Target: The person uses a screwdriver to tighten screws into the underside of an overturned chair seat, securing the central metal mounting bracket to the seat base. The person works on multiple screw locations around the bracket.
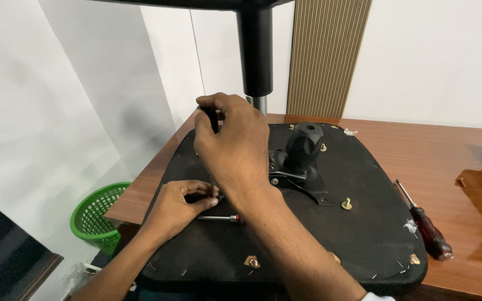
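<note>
On the brown wooden table (453, 150), a black fabric-covered chair seat (364, 223) is lying upside down with its black metal mechanism plate (302, 161) facing up. The right hand (235, 145) is reaching across the seat, its fingers clenching around the dark handle of a screwdriver (212, 120) that is standing upright, tip down near the seat's left edge. The left hand (177, 203) is resting on the fabric, fingertips pinching at the tool's tip. A second screwdriver with a silver shaft (218, 218) is lying just beside the left hand. A dark red-handled screwdriver (428, 226) is lying on the table by the seat's right edge. A green plastic basket (93, 214) is standing on the floor.
</note>
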